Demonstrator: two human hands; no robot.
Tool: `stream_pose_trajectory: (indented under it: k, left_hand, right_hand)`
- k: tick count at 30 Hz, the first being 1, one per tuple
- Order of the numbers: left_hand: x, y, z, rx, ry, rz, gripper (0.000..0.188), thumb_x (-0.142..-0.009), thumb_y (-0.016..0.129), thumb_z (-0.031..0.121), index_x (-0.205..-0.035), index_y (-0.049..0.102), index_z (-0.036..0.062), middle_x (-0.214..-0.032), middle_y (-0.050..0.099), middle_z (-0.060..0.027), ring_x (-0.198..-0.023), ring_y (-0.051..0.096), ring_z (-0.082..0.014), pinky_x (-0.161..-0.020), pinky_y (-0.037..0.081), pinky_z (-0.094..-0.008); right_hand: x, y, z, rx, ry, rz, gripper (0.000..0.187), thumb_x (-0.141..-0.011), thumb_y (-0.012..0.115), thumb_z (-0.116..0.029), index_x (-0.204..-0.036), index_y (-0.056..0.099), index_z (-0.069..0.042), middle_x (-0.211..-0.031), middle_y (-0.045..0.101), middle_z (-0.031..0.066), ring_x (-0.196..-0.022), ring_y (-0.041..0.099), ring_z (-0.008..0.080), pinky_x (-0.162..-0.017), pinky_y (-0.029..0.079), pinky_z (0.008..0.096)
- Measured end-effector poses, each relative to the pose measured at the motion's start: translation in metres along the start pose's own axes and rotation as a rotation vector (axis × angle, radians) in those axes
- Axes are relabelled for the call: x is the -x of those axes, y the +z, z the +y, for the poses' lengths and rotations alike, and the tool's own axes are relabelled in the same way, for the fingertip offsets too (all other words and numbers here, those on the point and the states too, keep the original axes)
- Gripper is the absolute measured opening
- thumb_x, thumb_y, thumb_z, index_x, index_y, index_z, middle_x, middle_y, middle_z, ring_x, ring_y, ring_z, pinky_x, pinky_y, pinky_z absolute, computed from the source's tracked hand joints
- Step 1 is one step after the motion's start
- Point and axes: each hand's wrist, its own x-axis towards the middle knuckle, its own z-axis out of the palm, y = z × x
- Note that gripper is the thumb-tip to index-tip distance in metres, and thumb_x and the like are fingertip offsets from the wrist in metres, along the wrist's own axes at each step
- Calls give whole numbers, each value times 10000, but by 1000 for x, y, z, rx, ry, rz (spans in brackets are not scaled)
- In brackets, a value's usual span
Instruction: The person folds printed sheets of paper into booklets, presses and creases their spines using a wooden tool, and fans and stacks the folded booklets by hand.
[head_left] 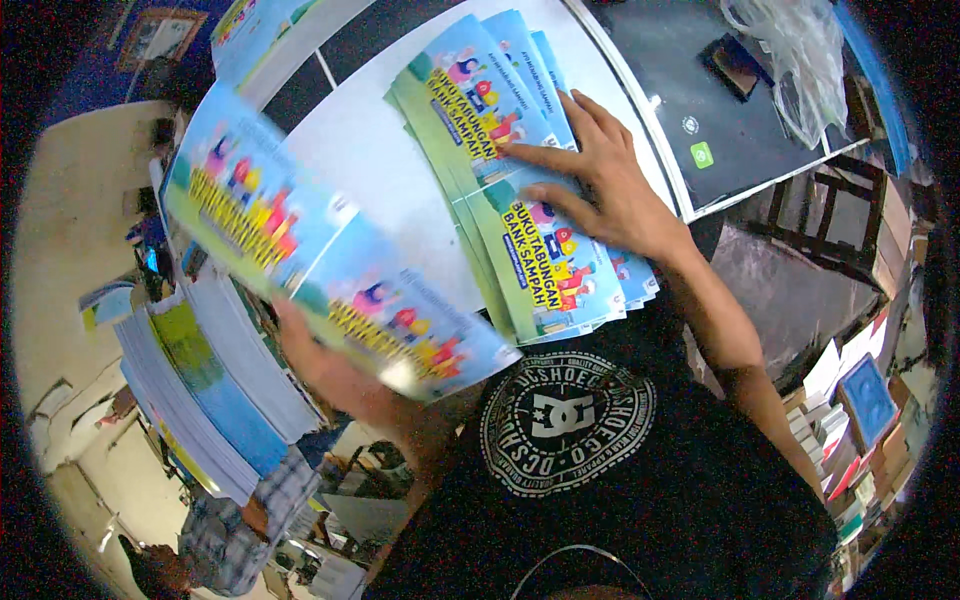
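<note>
My left hand point(335, 375) grips a printed cover sheet point(320, 265) by its lower edge, and the sheet is blurred by motion. The sheet hides most of those fingers. It is light blue and green, with two cartoon covers printed side by side. My right hand point(612, 185) lies with fingers spread on a fanned pile of matching cover sheets point(540, 235), its thumb and index finger touching the top one. The pile rests on a white tabletop point(350, 150), its lower end close to my black shirt.
A tall stack of printed sheets point(215, 370) stands to the left. Beyond it is a person in a checked shirt point(235, 535). On a dark surface point(650, 60) at the upper right lie a clear plastic bag point(800, 60) and a small dark block point(737, 65). A dark frame point(830, 215) stands at right.
</note>
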Motion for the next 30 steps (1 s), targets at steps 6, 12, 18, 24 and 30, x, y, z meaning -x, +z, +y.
stream_pose_trajectory:
  k: [6,12,18,24,30]
  left_hand:
    - [13,54,-68,-58,-134,-343,417,-1066,472,303,-1221,596,-65,-1081,668,-129,-890,665,-182,-790,534,-300]
    - [14,57,-77,262,-424,-475,526,-1050,462,418,-1347,517,-12,-1221,646,-167,-1033,673,-255,-894,553,-397]
    - [12,45,-73,230,-383,-434,460,-1068,438,359,-1312,548,-15,-1166,665,-139,-1000,676,-224,-858,558,-367]
    - [-2,5,-28,-113,12,-136,434,-1085,337,299,-1326,547,5,-1135,658,-124,-935,685,-231,-777,584,-367]
    - [-2,4,5,212,61,-103,435,-1086,349,317,-1239,593,-9,-1059,668,-147,-908,670,-219,-776,561,-344]
  right_hand:
    - [-1,-11,-6,-179,72,-64,552,-919,619,-535,-1291,677,-132,-1525,310,363,-1450,232,513,-1182,179,569]
    - [-1,-12,-4,-274,119,-53,557,-921,637,-504,-1231,693,-45,-1536,329,327,-1465,228,477,-1192,166,533]
    - [-1,-11,-2,-295,89,-47,526,-917,654,-471,-1246,686,-63,-1550,330,304,-1469,229,463,-1192,161,538]
    - [3,-2,8,-291,84,28,564,-914,671,-414,-1353,603,-66,-1519,361,320,-1444,267,486,-1174,220,557]
    - [1,-3,1,25,-10,-9,517,-903,680,-389,-1395,597,-252,-1546,314,304,-1416,295,510,-1154,248,592]
